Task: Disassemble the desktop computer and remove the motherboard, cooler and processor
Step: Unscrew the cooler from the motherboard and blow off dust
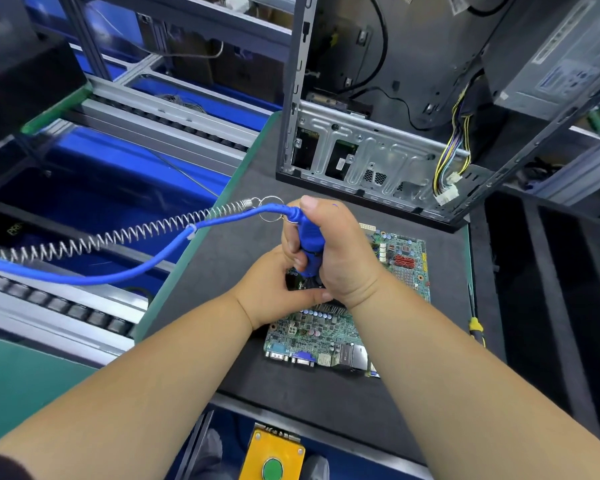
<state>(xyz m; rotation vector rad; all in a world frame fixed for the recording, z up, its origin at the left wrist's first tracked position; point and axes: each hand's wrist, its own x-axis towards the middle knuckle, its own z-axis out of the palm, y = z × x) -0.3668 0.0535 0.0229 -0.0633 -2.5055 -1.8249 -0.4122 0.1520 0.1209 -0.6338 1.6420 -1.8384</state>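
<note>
Dark worktop [243, 258] with green motherboard [329, 334] flat near empty case [378, 157]. Right hand [340, 251] wrapped tight around blue electric screwdriver [310, 249], upright above board. Left hand [274, 289] curled beside tool tip, grasp unclear.

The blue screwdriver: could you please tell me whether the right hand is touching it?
Touching. The head view shows the right hand wrapped round the blue screwdriver, fingers curled on its handle above the motherboard.
</note>
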